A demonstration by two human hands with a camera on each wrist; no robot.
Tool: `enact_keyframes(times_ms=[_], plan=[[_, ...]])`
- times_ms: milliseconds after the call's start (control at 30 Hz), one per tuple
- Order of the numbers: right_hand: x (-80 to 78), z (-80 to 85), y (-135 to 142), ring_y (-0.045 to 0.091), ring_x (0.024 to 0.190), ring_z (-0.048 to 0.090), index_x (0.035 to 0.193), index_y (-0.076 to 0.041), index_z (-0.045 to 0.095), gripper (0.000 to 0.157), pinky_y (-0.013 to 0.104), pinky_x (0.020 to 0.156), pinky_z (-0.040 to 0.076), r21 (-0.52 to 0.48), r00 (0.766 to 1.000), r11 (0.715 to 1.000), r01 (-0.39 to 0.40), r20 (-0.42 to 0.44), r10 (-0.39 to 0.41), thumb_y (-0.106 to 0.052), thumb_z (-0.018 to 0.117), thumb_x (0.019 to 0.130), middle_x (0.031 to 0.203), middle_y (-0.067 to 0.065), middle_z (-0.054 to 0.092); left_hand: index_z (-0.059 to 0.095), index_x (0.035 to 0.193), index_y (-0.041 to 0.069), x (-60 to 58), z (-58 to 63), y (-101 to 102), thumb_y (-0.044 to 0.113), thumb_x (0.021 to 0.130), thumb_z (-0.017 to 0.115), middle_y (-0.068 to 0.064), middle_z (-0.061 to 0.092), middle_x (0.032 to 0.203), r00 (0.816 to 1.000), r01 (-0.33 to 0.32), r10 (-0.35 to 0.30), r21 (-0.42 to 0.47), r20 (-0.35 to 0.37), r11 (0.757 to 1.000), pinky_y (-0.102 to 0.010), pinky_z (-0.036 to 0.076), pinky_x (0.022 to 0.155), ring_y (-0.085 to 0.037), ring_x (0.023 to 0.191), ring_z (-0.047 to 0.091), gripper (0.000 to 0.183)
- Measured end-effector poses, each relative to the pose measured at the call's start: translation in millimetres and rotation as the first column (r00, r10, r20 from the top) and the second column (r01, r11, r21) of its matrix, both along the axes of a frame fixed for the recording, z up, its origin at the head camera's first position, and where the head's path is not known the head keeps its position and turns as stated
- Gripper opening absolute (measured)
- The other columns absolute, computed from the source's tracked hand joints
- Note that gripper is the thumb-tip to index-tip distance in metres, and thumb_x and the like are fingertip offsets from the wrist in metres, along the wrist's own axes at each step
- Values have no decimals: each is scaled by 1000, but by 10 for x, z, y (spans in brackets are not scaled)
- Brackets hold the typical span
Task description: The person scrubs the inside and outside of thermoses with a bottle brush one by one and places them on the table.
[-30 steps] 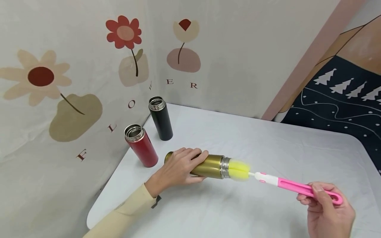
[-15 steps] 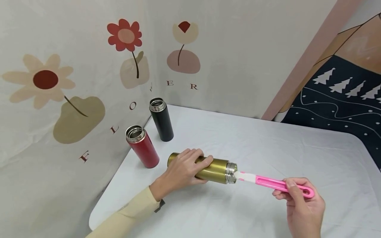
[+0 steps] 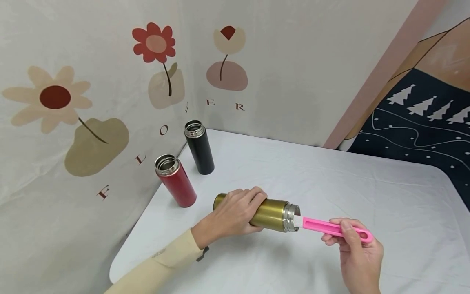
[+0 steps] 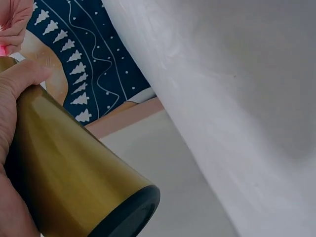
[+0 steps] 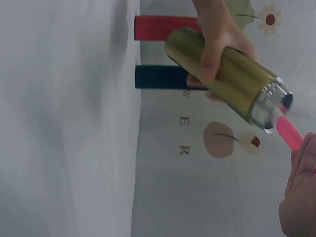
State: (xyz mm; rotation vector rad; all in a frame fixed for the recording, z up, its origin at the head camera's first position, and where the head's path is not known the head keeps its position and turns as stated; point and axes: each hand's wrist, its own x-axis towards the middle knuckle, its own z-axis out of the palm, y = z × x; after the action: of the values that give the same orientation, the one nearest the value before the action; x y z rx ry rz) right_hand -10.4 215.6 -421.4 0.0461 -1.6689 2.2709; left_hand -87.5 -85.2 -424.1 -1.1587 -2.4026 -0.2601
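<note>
My left hand [image 3: 236, 212] grips a gold thermos bottle [image 3: 271, 213] round its body, tilted on its side with its steel mouth facing right. The right wrist view shows the bottle held clear above the table. In my right hand [image 3: 356, 249] is the pink handle of a bottle brush [image 3: 323, 227], pinched near its looped end. The brush's white neck enters the bottle mouth, and its yellow head is hidden inside. In the left wrist view the dark base of the gold bottle [image 4: 74, 168] points toward the camera.
A red thermos bottle [image 3: 177, 181] and a black one [image 3: 200, 149] stand upright and lidless at the table's left side. The white-covered table [image 3: 385, 192] meets a flower-printed wall cloth [image 3: 286, 73] behind. A dark blue tree-patterned cloth [image 3: 426, 122] hangs at right.
The right hand has moved left, pushing the brush into the gold bottle; the yellow head, visible at the mouth a second ago, has gone inside. The left hand and bottle have shifted slightly right and down.
</note>
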Motion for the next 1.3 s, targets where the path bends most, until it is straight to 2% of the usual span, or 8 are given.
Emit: enact_keyframes(times_ms=[133, 267, 567, 733, 900, 1033, 1133, 1300], plan=[[-14, 97, 166, 22, 62, 73, 108, 21, 67, 22, 26, 66, 63, -64, 994, 994, 88, 75, -83, 2, 58, 111, 92, 21, 76, 64, 129, 5, 11, -36, -74, 50, 76, 96, -4, 71, 106, 999, -35, 35, 10, -10, 999, -38, 62, 75, -20, 85, 69, 77], [15, 194, 312, 24, 60, 74, 114, 20, 68, 23, 28, 68, 62, -92, 979, 982, 162, 141, -149, -1, 61, 110, 95, 21, 77, 64, 129, 5, -2, -72, -126, 61, 81, 89, -4, 69, 101, 999, -18, 19, 35, -40, 999, -35, 61, 70, -17, 80, 66, 78], [28, 252, 520, 25, 55, 72, 114, 21, 69, 24, 26, 60, 61, -244, 952, 924, 293, 158, -261, -3, 64, 109, 96, 24, 76, 65, 126, 5, -22, -100, -276, 62, 81, 83, -4, 69, 101, 993, -26, 29, 29, -113, 999, -35, 61, 72, -18, 80, 66, 75], [12, 272, 547, 26, 56, 73, 116, 23, 67, 26, 26, 60, 60, -273, 950, 911, 308, 133, -282, -2, 64, 108, 97, 26, 76, 63, 128, 6, -42, -78, -296, 60, 81, 78, -5, 68, 103, 989, -22, 26, 27, -144, 999, -35, 58, 69, -20, 81, 65, 73], [18, 294, 534, 24, 59, 74, 119, 20, 69, 26, 25, 60, 60, -307, 947, 898, 317, 161, -279, -3, 64, 109, 99, 24, 77, 63, 131, 8, -30, -77, -305, 56, 83, 85, -4, 69, 110, 990, 15, -8, 50, -142, 999, -38, 61, 75, -22, 87, 69, 72], [11, 327, 477, 24, 58, 75, 119, 19, 70, 27, 24, 60, 60, -311, 927, 877, 365, 207, -313, -6, 66, 109, 103, 24, 77, 66, 130, 10, -45, -71, -270, 54, 80, 92, -2, 71, 111, 981, 49, -32, 84, -192, 995, -36, 62, 73, -21, 81, 68, 71], [8, 335, 398, 25, 59, 75, 119, 19, 70, 28, 25, 59, 60, -318, 919, 869, 380, 237, -315, -6, 68, 108, 104, 24, 78, 66, 127, 12, -69, -54, -243, 52, 80, 92, -2, 68, 108, 970, 39, -20, 74, -243, 996, -33, 59, 68, -21, 76, 64, 67], [15, 278, 228, 25, 61, 76, 119, 20, 68, 29, 26, 60, 61, -295, 932, 892, 343, 224, -285, -7, 66, 109, 103, 24, 77, 65, 123, 15, -66, -32, -251, 50, 77, 92, -9, 65, 108, 962, 4, 8, 41, -272, 999, -33, 58, 70, -22, 83, 65, 64]])
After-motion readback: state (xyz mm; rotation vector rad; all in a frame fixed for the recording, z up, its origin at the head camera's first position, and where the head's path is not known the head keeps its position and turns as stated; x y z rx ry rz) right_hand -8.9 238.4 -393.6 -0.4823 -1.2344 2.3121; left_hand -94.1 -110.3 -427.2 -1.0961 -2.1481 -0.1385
